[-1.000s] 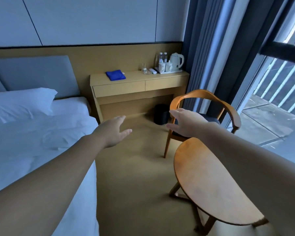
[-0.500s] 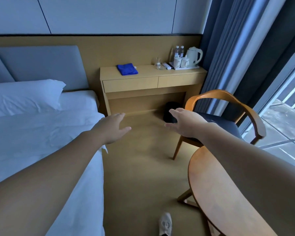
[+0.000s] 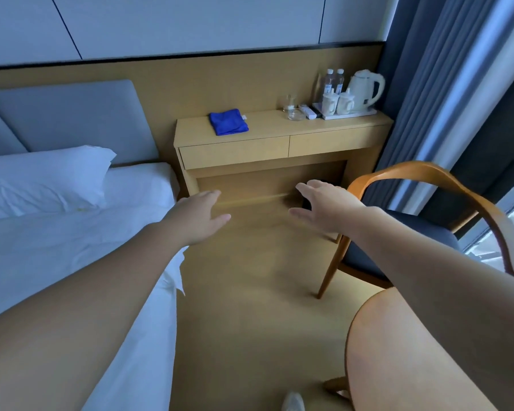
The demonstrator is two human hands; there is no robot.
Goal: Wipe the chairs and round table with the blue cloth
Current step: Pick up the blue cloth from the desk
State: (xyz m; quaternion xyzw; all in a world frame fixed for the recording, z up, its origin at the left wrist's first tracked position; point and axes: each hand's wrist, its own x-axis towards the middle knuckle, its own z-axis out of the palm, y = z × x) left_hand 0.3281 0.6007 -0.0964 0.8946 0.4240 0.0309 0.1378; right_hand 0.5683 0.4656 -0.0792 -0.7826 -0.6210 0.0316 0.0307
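While both arms are reaching forward, the left hand and right hand are hanging open and empty in the head view. The blue cloth is lying folded flat on the desk, well apart from both hands, its long axis running diagonally toward the front-right. Pinching one folded edge should keep it bundled for the chair and round table.

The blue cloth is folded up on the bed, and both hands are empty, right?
Not quite. The head view shows the blue cloth folded on the wooden desk, not on the bed. The rest holds: the left hand and right hand are both open and empty.
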